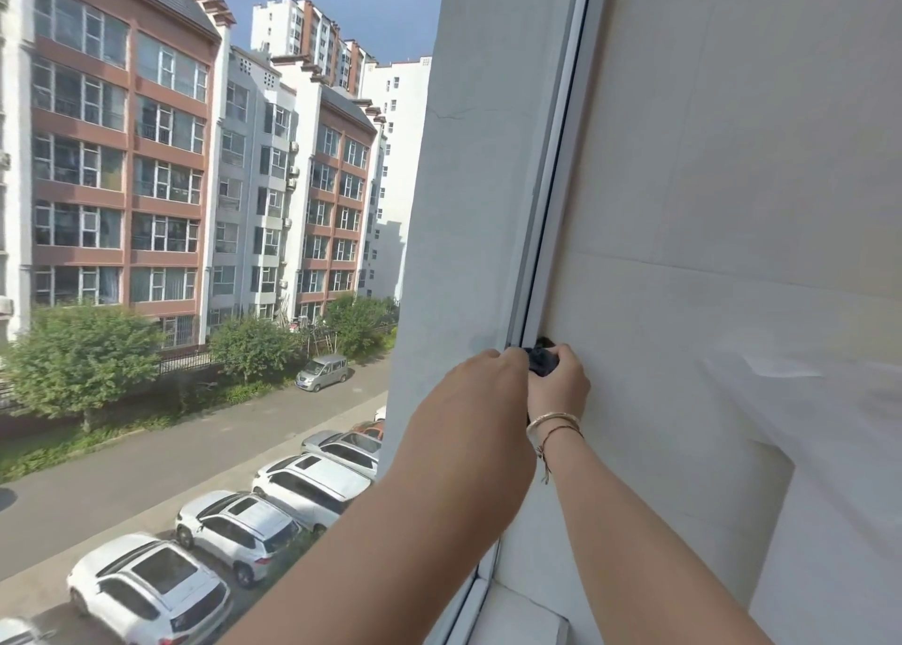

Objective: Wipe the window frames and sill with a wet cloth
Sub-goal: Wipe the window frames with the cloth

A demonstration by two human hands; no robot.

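My left hand [481, 386] covers most of the cloth [543, 359]; my right hand's [561, 383] fingertips are out of sight behind it. The sill [517, 615] runs off the bottom edge.

No text, label, brand, number or sign can be read anywhere.

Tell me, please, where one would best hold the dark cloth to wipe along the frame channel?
Probably by its bunched rear, from the room side, as the right hand grips it: the cloth then pokes toward the narrow frame groove. The left hand pinches its other edge.
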